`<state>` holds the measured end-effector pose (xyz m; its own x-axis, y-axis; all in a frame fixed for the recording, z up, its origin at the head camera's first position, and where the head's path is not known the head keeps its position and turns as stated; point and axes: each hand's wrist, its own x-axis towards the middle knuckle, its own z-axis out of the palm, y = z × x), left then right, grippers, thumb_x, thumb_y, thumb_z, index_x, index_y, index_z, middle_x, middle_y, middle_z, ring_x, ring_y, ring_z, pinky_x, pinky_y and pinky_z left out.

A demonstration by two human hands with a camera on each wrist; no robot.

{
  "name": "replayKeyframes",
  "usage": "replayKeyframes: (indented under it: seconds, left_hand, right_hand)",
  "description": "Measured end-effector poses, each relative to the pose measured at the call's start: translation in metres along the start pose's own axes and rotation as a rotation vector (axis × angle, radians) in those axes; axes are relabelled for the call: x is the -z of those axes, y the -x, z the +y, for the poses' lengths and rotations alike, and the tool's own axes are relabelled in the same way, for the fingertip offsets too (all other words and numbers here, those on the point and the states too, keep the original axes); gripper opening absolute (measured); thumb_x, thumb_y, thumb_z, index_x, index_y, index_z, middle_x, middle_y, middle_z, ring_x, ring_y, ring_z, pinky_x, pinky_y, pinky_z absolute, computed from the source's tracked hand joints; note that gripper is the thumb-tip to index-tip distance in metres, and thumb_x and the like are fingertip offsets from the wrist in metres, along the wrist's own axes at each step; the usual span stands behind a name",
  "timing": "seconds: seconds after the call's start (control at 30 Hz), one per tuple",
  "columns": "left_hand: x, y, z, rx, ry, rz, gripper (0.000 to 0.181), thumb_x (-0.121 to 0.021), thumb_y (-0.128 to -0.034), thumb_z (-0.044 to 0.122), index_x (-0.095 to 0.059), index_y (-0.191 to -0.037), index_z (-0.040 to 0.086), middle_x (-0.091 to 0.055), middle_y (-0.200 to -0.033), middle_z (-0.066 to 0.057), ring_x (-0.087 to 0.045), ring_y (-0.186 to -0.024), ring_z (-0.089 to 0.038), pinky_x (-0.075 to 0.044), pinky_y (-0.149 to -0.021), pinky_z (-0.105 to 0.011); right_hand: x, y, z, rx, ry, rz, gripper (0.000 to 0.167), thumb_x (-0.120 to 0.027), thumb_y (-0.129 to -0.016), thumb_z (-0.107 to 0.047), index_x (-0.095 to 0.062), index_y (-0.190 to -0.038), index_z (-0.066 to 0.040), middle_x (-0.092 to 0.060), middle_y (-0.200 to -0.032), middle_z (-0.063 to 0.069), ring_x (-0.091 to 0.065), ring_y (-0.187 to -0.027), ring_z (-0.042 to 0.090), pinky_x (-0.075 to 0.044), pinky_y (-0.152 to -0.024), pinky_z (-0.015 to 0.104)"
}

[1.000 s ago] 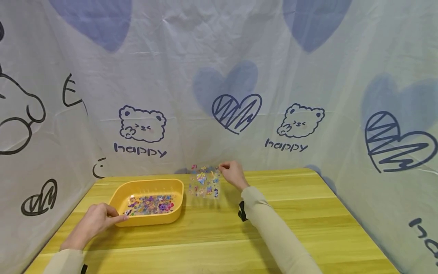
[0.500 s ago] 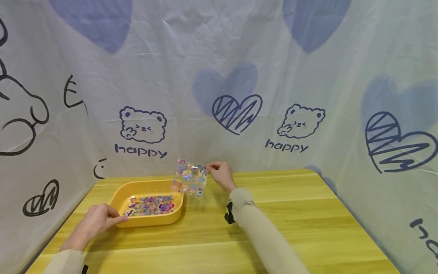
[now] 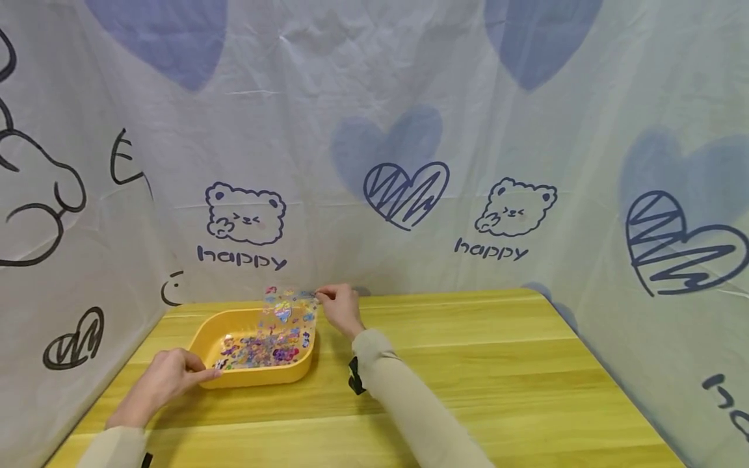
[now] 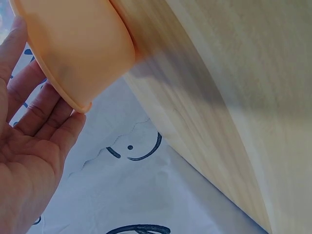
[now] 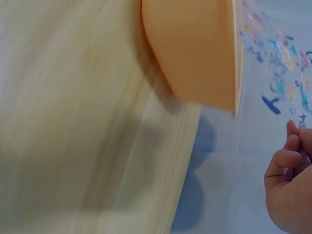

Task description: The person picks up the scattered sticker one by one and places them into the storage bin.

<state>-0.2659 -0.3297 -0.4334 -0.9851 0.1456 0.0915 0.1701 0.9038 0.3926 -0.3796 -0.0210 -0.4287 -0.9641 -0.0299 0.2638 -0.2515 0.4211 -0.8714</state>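
Observation:
My right hand (image 3: 342,310) pinches the upper right corner of a clear sticker sheet (image 3: 283,313) printed with small colourful figures. The sheet hangs over the right part of a yellow plastic basin (image 3: 213,325), with its lower part overlapping the basin's inside. Colourful stickers (image 3: 251,351) lie on the basin's bottom, partly seen through the sheet. My left hand (image 3: 170,374) holds the basin's near left corner, thumb on the front rim. In the left wrist view its fingers (image 4: 41,109) curl at the rim. The right wrist view shows the right fingertips (image 5: 291,129) together at the sheet's edge.
The basin stands on the left part of a yellow wood-grain table (image 3: 468,364). A pale cloth (image 3: 374,84) with hearts, bears and lettering hangs right behind the table and along both sides.
My right hand has moved left with the sticker sheet, from beside the basin to over its right part. The left hand and the basin have stayed in place.

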Motion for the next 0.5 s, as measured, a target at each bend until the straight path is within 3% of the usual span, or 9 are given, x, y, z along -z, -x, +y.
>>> replayKeyframes:
  seconds: [0.23,0.5]
  left_hand:
    - [-0.002,0.002,-0.003,0.025,-0.01,-0.001,0.033,-0.076,-0.0813,0.045,-0.076,-0.077,0.013,-0.072,-0.079,-0.001,-0.052,-0.069,-0.014,-0.045,-0.064,-0.032]
    - [0.001,0.001,0.0,-0.009,-0.018,0.02,0.032,-0.077,-0.0803,0.045,-0.077,-0.076,0.014,-0.072,-0.079,-0.001,-0.054,-0.071,-0.013,-0.046,-0.065,-0.033]
  right_hand:
    - [-0.026,0.015,-0.013,-0.036,0.022,-0.04,0.018,-0.06,-0.098,-0.015,-0.077,-0.104,-0.011,-0.074,-0.1,0.003,-0.062,-0.082,0.01,-0.051,-0.067,0.022]
    - [-0.046,0.025,-0.023,-0.039,0.108,-0.104,0.014,-0.064,-0.096,-0.017,-0.078,-0.099,-0.014,-0.072,-0.086,-0.002,-0.058,-0.068,0.006,-0.047,-0.058,0.021]
